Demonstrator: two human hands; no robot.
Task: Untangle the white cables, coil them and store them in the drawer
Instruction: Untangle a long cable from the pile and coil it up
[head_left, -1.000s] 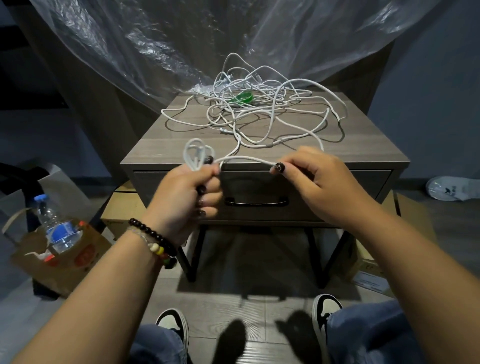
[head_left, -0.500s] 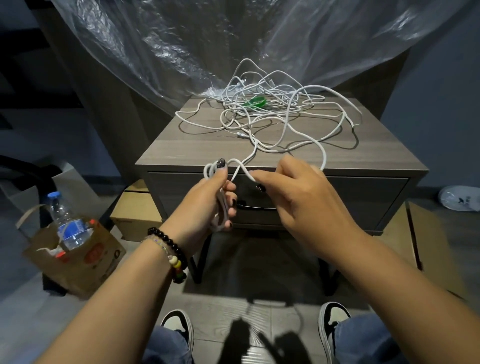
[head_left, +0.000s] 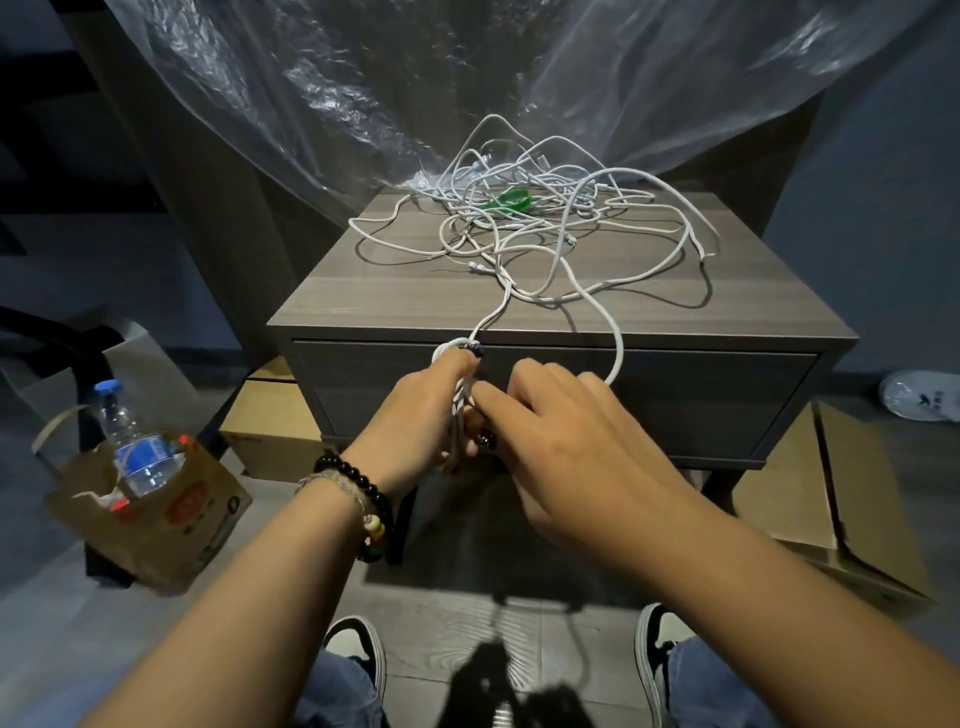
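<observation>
White cable loops (head_left: 460, 410) sit bunched in the left hand (head_left: 431, 415). Its fingers are curled tight round the small coil, and the thumb sticks up through the top loop. The right hand (head_left: 566, 441) is just beside it, touching the coil. Its fingers bend around the loose part of the same cable, which runs up over its far side. I cannot tell how hard that hand pinches.

From the hands, the cable runs away to the far side, up over the near edge of the grey wooden table (head_left: 374, 306). There it joins the big messy pile of white cables (head_left: 550, 223) on the far half of the top. A green thing (head_left: 511, 200) lies in the pile. The drawer (head_left: 701, 395) under the top is closed, right behind the hands.

A second ago the hands were apart, with a short piece stretched between them. Now they are together and lower down, and the coil has more loops.
</observation>
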